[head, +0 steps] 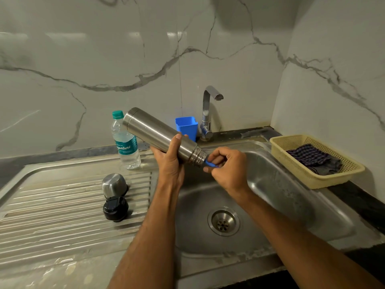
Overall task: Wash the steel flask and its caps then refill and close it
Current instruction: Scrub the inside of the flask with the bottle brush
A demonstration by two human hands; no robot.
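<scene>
My left hand (169, 161) grips the steel flask (154, 132) around its lower body, holding it tilted over the sink with its threaded mouth pointing down to the right. At the mouth my right hand (228, 166) pinches a blue handle (209, 163) that reaches into the flask; its far end is hidden inside. The steel cup cap (114, 184) and the black inner cap (115, 208) lie side by side on the ribbed drainboard (62, 205) to the left.
A plastic water bottle (125, 142) stands behind the drainboard. A blue cup (186, 127) sits beside the tap (208, 113), which is not running. The sink basin (270, 195) has a drain (223, 221). A yellow basket (312, 176) holding a dark cloth sits at right.
</scene>
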